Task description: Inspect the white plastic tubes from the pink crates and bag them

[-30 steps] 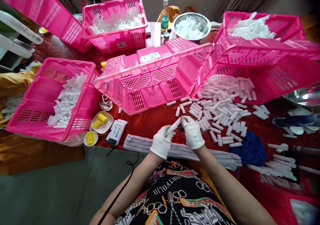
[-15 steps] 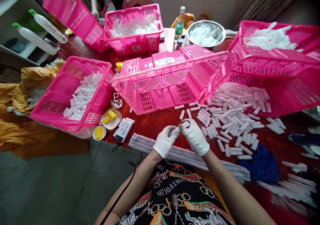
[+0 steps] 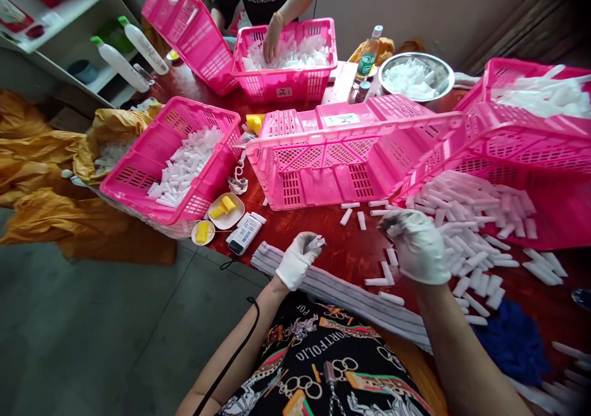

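Note:
My left hand [image 3: 298, 262], in a white glove, is closed on a short white tube-shaped piece [image 3: 317, 242] above the striped towel. My right hand [image 3: 421, 248], gloved too with darkened fingertips, is at the left side of the pile of white tube-shaped pieces [image 3: 475, 210]. Its fingers are bent together, and what they may hold is hidden. Several loose pieces lie left of and below that hand. A tipped pink basket [image 3: 318, 185] rests on the red table [image 3: 341, 244] beyond both hands.
Pink baskets of white pieces stand left [image 3: 138, 139], far [image 3: 284, 87] and far right [image 3: 503, 68]. Nearby are a metal bowl [image 3: 385, 87], a bottle [image 3: 367, 56], dishes of yellow blocks [image 3: 226, 207] and a striped towel [image 3: 337, 290]. A co-worker's hand [image 3: 272, 40] reaches into the far basket.
My hands have come apart; the right went right to the pile while the left kept the white piece. My view has turned right. The co-worker's hand now reaches into the far basket.

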{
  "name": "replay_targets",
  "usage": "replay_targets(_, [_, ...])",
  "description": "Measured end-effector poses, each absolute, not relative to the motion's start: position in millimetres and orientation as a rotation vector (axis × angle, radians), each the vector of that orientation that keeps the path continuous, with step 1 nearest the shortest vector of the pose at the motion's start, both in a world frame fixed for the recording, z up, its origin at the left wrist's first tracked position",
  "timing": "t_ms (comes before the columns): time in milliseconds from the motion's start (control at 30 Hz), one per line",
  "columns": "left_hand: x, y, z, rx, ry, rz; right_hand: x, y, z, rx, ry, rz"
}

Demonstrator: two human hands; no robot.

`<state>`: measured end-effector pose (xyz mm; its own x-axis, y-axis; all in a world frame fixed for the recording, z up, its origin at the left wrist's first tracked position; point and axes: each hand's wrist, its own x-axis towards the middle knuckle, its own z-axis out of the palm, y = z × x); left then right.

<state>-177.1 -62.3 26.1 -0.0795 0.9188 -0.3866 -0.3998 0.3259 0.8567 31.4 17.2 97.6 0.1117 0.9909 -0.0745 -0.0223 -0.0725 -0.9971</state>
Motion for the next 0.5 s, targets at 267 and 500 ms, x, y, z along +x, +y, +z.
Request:
replay_targets(267, [-198.1, -75.2, 59.0, 0.895, 1.360, 1.119, -11.0, -11.6, 48.4, -1.578, -1.079, 1.444])
replay_targets(500, [-228.7, -111.0, 41.7, 0.469, 1.460, 1.299, -103.3, 0.4, 21.2, -1.569, -1.451, 1.608])
